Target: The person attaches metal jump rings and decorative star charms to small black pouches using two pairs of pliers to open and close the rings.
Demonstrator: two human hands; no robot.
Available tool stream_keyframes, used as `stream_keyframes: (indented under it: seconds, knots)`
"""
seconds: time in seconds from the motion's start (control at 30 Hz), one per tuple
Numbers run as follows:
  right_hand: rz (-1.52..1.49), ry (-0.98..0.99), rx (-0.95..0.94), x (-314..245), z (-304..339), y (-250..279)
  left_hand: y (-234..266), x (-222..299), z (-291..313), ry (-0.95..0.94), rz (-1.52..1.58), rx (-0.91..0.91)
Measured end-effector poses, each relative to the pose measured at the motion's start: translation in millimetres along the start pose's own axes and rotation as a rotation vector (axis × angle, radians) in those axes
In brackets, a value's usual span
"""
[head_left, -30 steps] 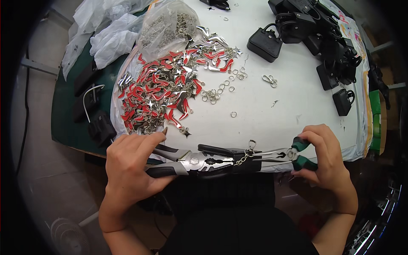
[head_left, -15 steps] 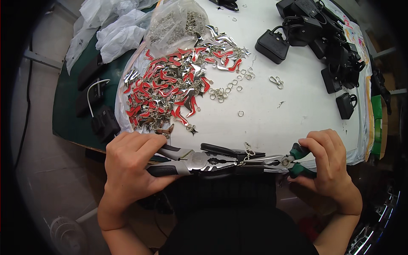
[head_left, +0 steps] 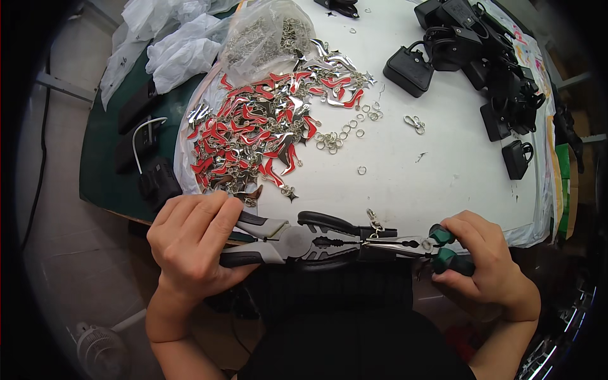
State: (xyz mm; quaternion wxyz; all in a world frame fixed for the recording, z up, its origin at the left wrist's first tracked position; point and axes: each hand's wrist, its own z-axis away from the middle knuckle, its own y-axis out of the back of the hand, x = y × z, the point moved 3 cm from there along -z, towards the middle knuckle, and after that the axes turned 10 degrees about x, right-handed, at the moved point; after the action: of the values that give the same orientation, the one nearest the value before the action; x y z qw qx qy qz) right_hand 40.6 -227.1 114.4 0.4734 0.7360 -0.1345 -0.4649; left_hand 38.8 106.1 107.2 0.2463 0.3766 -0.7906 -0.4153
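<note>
My left hand [head_left: 196, 247] is closed round the handles of large grey-and-black pliers [head_left: 296, 242] at the table's near edge. Their jaws point right. Facing them are slim-nosed pliers [head_left: 430, 244] with green handles, gripped in my right hand [head_left: 487, 259]. A short silver chain with a clasp [head_left: 375, 223] hangs at the meeting tips; the exact link being gripped is too small to make out. Behind and beneath the tools lies a black item with a looped strap [head_left: 326, 219], partly hidden by them.
A heap of red-and-silver shoe-shaped charms [head_left: 247, 136] covers the left of the white table, with a clear bag of metal rings [head_left: 269, 41] behind. Loose rings [head_left: 329, 142] and a clasp [head_left: 415, 123] lie mid-table. Small black bags [head_left: 408, 71] are piled at right.
My right hand and the green-handled pliers have dropped slightly toward me. My left fingers have shifted a little on their handles. Both pairs of pliers still meet at the chain.
</note>
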Motion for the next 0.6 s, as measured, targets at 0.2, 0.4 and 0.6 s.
stream_keyframes:
  seconds: [0.2, 0.4, 0.6]
  knots:
    - [-0.126, -0.094, -0.033, 2, 4, -1, -3, -2, 1, -0.039, -0.037, 0.057]
    - [-0.194, -0.115, -0.032, 2, 4, -1, -6, -4, 5, -0.037, -0.042, 0.084]
    - [-0.269, -0.236, -0.130, 1, 2, -1, -9, -3, 8, -0.026, -0.066, 0.096]
